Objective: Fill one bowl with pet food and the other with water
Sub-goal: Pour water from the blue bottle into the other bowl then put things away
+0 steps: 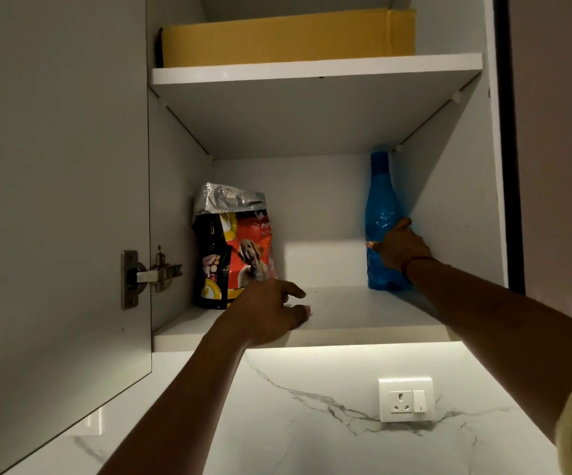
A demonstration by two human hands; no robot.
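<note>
step: fetching both supplies from the open cabinet, judged early in the task (no bowls in view)
pet food bag (pixel 233 248): stands upright at the left of the lower shelf (pixel 346 303), foil top folded over, long axis vertical
blue bottle (pixel 382 200): upright at the right of the same shelf, close to the side wall, well apart from the bag
right hand (pixel 402 246): wrapped round the bottle's lower body, thumb across the front and fingers behind it; base looks to be on the shelf
left hand (pixel 270 311): holds nothing, fingers loosely spread and part curled, low over the shelf's front edge
key relation: the bag lies up and left of the left fingers, just beside its lower right corner; contact cannot be told
nearer hand: left for the bag, right already has the bottle
next move, likely: left hand turns leftward and closes on the bag's side
risk: the soft bag may slump or tip if taken low
other: cardboard box (pixel 288 37) on the upper shelf, wall socket (pixel 406 399) below
</note>
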